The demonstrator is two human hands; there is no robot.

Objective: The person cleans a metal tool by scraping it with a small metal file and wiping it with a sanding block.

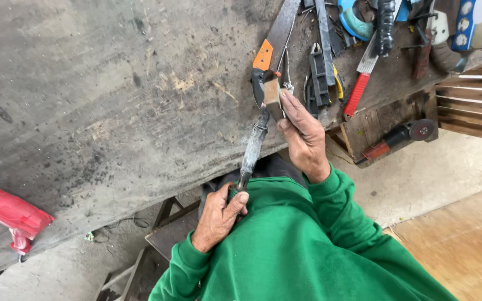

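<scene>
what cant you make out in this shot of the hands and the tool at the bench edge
Head view:
- Lower end of the grey tool: wrapped inside the left hand.
- Small brown block: its far side is behind the right hand fingers.
- Red object: cut off by the left edge.
- Grinder: partly under the workbench.

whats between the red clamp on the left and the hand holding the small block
Only scuffed grey workbench top, seen in the head view, between the red clamp and right hand.

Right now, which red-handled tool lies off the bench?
The angle grinder with the red grip, down on the lower ledge at right. The red-handled saw and red clamp are at bench level.
</scene>
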